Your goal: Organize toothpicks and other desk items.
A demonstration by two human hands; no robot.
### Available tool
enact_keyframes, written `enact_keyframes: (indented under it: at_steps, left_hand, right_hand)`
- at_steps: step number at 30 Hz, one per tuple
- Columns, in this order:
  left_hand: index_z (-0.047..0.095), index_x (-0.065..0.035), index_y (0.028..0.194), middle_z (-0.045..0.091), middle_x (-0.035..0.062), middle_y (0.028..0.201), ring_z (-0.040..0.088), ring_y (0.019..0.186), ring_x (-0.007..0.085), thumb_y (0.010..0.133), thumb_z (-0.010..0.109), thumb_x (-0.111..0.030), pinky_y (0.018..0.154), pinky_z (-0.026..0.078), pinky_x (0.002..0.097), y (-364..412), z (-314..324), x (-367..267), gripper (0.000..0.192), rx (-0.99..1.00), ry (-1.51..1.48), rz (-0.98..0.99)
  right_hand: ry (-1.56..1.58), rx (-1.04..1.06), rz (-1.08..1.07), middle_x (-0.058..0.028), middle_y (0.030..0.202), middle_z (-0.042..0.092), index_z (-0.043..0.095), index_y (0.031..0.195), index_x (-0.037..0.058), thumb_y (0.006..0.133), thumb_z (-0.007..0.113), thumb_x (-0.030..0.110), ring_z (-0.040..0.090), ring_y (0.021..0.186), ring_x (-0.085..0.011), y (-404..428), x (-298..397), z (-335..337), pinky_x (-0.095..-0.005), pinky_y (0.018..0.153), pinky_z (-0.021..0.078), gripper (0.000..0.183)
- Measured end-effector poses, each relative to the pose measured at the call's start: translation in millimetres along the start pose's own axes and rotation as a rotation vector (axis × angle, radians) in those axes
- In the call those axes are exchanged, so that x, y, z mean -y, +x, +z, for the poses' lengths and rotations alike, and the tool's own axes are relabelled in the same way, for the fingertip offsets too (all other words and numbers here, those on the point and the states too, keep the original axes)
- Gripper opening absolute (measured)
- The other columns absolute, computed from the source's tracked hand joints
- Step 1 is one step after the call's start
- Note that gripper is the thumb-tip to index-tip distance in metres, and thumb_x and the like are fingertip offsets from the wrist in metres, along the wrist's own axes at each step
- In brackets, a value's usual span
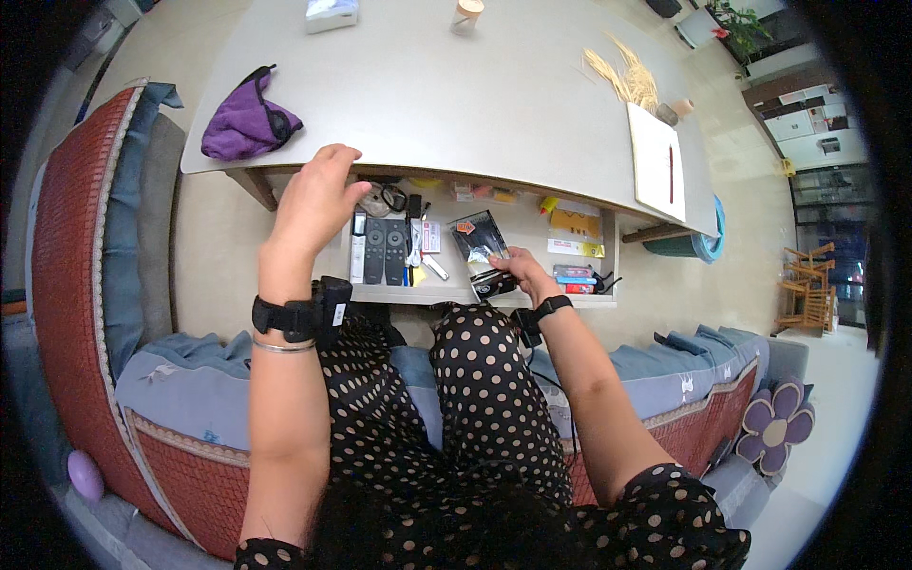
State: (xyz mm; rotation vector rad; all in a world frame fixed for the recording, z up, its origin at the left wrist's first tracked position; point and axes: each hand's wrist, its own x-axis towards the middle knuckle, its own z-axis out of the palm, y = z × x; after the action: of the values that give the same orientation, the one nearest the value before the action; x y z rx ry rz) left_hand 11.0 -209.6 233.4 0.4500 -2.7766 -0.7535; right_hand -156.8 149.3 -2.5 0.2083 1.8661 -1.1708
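Note:
My right hand (529,273) grips the lower right side of a black package (476,239) with an orange mark, held tilted over a pulled-out drawer (413,293). Nothing is in my left hand (318,196), which hovers by the front edge of the white table (427,92), thumb apart from the fingers. Below and right of it in the drawer lie two black remote controls (385,253), a coiled white cable (415,246) and a small white box (431,236). On the drawer's right side are a clear packet with orange contents (576,224) and several small colourful items (576,279).
A purple cloth item (246,121) rests at the table's left. At its right are an open notebook (652,164) with a dark pen (671,174) and dried stalks (634,78). A lidded jar (467,18) stands farther back. A teal bin (702,242) sits beside the table, sofas around me.

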Motion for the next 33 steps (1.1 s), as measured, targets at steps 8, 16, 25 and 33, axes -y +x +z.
enact_keyframes:
  at_steps: [8, 16, 25, 33]
  left_hand:
    - [0.059, -0.0007, 0.12, 0.059, 0.019, 0.126, 0.057, 0.113, 0.0384, 0.085, 0.069, -0.014, 0.097, 0.047, 0.0427, 2.4, -3.9, 3.5, 0.038, 0.108, -0.013, -0.058]
    - [0.057, -0.001, 0.123, 0.058, 0.0198, 0.127, 0.057, 0.113, 0.0389, 0.086, 0.068, -0.014, 0.096, 0.047, 0.0432, 0.3, -6.3, 5.6, 0.041, 0.164, 0.035, -0.074]
    - [0.06, -0.0044, 0.117, 0.064, 0.018, 0.114, 0.063, 0.104, 0.0369, 0.084, 0.07, -0.023, 0.085, 0.052, 0.0469, 1.5, 11.7, 12.6, 0.039, 0.176, 0.042, 0.024]
    - [0.06, -0.0038, 0.114, 0.065, 0.0185, 0.111, 0.063, 0.103, 0.0369, 0.084, 0.07, -0.024, 0.086, 0.052, 0.0465, 6.4, 12.1, 9.8, 0.038, 0.265, 0.055, -0.026]
  right_hand:
    - [-0.439, 0.053, 0.006, -0.001, 0.071, 0.058, 0.061, 0.09, 0.0058, 0.088, 0.07, 0.019, 0.051, 0.059, -0.0145, 58.0, -46.6, 28.8, -0.0298, 0.05, 0.0411, 0.016]
    - [-0.553, 0.144, 0.044, -0.0134, 0.07, 0.069, 0.067, 0.077, 0.005, 0.071, 0.079, 0.023, 0.069, 0.067, -0.0257, 71.1, -46.5, 49.5, -0.0372, 0.062, 0.0542, 0.022]
    - [-0.985, -0.275, -0.386, -0.0157, 0.079, 0.07, 0.066, 0.076, 0.0074, 0.072, 0.072, 0.024, 0.068, 0.079, -0.0351, 75.2, -56.0, 47.3, -0.0418, 0.075, 0.0545, 0.018]
    - [-0.907, -0.143, -0.38, -0.0141, 0.081, 0.07, 0.066, 0.088, 0.0059, 0.074, 0.074, 0.018, 0.069, 0.074, -0.0314, 60.8, -41.1, 44.1, -0.0385, 0.072, 0.0552, 0.021]
